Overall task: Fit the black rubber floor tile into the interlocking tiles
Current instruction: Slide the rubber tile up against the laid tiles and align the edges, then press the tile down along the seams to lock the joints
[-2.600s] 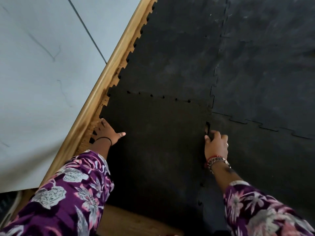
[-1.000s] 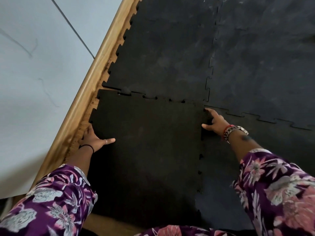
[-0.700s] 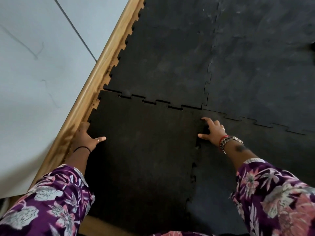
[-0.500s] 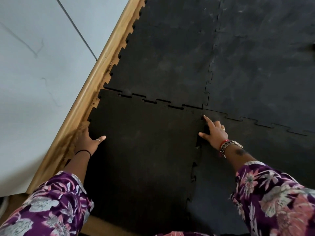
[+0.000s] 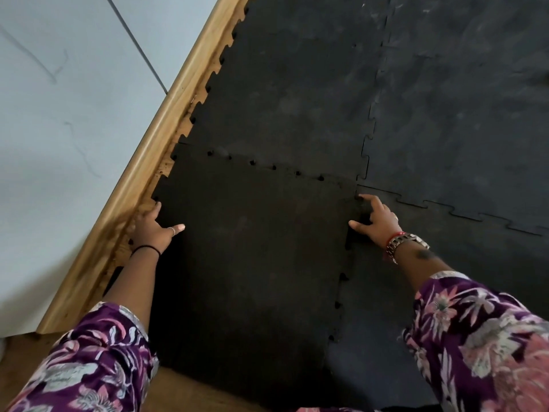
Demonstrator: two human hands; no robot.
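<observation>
A loose black rubber floor tile (image 5: 249,248) with toothed edges lies in front of me, between the wooden skirting and the laid tiles. Its far edge overlaps the tile beyond it (image 5: 285,108), with small dark gaps showing along that seam. My left hand (image 5: 154,226) grips the tile's left edge, thumb on top and fingers under the rim. My right hand (image 5: 375,218) holds the tile's far right corner at the seam with the right-hand tile (image 5: 463,263), fingers curled over the edge. Both sleeves are purple and floral.
A wooden skirting board (image 5: 166,114) runs diagonally along the left, with a pale wall (image 5: 59,114) beyond it. Interlocked black tiles (image 5: 460,99) cover the floor ahead and to the right. Bare wooden floor (image 5: 184,388) shows below the loose tile's near edge.
The loose tile has slid forward, and its far edge now overlaps the tile beyond, closing the long slots in that seam. Both hands stayed on its left edge and right corner.
</observation>
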